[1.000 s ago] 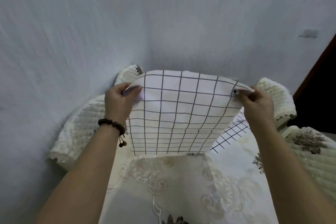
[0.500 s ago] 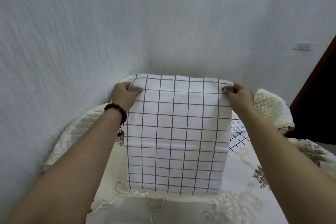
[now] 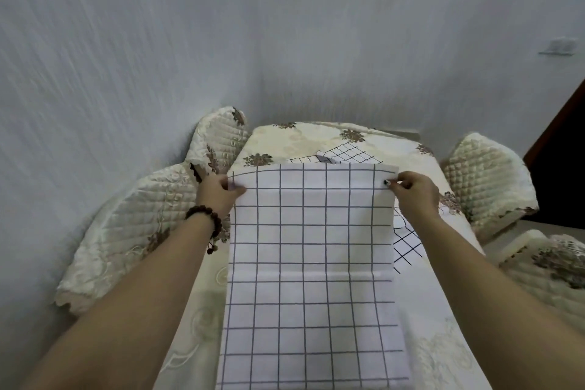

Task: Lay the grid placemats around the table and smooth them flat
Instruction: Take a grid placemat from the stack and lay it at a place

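1 grid placemat (image 3: 311,263) in left hand (image 3: 218,196) and right hand (image 3: 414,196)

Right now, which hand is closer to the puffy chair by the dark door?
Right. The right hand pinches one top corner of the placemat, just left of that chair; the left hand grips the other top corner, across the placemat from the chair.
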Demonstrator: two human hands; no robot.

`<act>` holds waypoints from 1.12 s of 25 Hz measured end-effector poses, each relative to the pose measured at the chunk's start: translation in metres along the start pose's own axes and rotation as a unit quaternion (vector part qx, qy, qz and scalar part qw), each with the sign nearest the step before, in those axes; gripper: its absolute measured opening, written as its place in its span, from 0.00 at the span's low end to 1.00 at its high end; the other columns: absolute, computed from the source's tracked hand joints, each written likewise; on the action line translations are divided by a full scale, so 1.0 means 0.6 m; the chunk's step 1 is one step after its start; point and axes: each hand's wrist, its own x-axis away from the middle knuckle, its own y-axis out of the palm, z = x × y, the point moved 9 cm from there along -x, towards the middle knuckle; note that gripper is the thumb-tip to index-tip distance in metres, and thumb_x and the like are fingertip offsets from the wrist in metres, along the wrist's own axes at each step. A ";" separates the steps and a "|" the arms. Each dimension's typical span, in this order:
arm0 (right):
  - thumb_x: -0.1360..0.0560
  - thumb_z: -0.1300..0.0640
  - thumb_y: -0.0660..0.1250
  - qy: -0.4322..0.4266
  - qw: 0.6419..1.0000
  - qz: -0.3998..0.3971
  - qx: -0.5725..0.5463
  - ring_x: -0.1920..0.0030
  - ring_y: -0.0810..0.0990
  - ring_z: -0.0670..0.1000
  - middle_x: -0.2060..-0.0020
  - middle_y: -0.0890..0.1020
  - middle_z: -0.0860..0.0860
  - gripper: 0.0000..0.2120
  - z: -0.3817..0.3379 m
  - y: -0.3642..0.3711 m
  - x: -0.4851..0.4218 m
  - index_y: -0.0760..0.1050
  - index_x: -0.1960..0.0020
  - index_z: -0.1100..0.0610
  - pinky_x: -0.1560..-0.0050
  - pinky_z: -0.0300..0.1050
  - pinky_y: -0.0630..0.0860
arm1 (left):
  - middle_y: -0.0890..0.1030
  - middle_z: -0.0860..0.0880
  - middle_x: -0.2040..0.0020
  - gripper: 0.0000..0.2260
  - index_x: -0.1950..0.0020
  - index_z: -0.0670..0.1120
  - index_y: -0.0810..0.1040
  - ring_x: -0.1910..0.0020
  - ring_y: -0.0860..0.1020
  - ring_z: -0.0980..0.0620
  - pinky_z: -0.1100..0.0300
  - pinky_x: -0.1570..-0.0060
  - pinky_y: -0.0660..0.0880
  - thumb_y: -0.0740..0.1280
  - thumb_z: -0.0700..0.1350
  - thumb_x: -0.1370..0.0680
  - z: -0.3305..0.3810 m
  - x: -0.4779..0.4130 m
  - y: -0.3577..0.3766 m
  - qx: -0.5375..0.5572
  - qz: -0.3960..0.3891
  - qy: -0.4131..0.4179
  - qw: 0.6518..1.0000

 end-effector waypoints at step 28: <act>0.31 0.64 0.72 0.294 0.942 -0.142 -0.069 0.63 0.79 0.56 0.62 0.83 0.55 0.04 0.360 0.149 0.297 0.81 0.60 0.57 0.56 0.54 0.80 | 0.79 0.41 0.41 0.17 0.44 0.39 0.81 0.40 0.76 0.43 0.62 0.47 0.69 0.62 0.28 0.28 -0.310 0.219 0.101 -0.099 -0.101 -0.119 0.983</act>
